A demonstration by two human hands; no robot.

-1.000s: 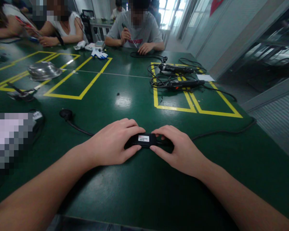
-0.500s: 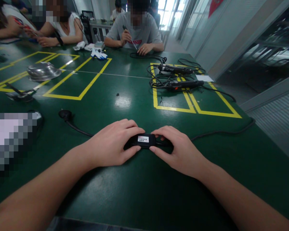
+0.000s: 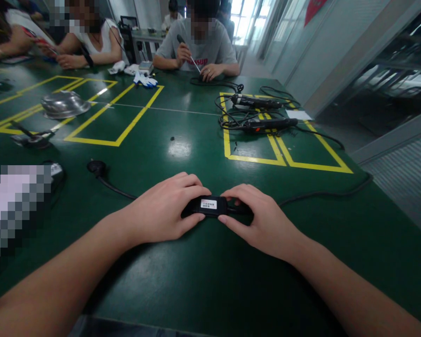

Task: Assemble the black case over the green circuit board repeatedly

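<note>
A small black box with a white label [image 3: 213,206], set in a power cord, lies on the green table [image 3: 154,281]. My left hand [image 3: 166,206] grips its left part between thumb and fingers. At its right end my right hand [image 3: 257,213] closes thumb and fingertips on the box's edges. From under my left hand the cord runs to a black plug [image 3: 97,167]. To the right, the black cord [image 3: 319,192] trails toward the table's edge.
Two black electric screwdrivers [image 3: 270,124] with coiled cords lie among yellow tape lines at the right. A metal bowl [image 3: 65,104] and white-blue gloves [image 3: 145,79] are farther left. Across the table a person in grey [image 3: 210,44] holds a screwdriver [image 3: 190,55]; other people sit beyond.
My hands keep their hold on the black box, with hardly any movement. The view has shifted very slightly. Across the table, the person's screwdriver has tilted a little.
</note>
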